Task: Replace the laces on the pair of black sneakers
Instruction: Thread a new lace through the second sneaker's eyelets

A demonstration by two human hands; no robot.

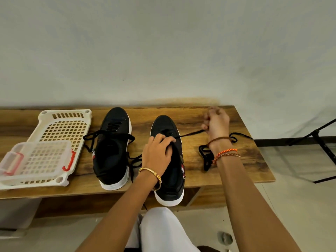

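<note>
Right hand fingers pinch taut lace; left hand grips sneaker.

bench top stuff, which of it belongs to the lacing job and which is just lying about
In the job: right sneaker, held by the left hand; black lace, pulled taut by the right hand; left sneaker, already laced; loose lace on the bench.

Lying about: white basket; clear box; black stand.

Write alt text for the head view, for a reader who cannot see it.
A person's left hand steadies the right black sneaker on a wooden bench while the right hand pulls its black lace sideways. The left sneaker stands laced beside a white basket.
</note>
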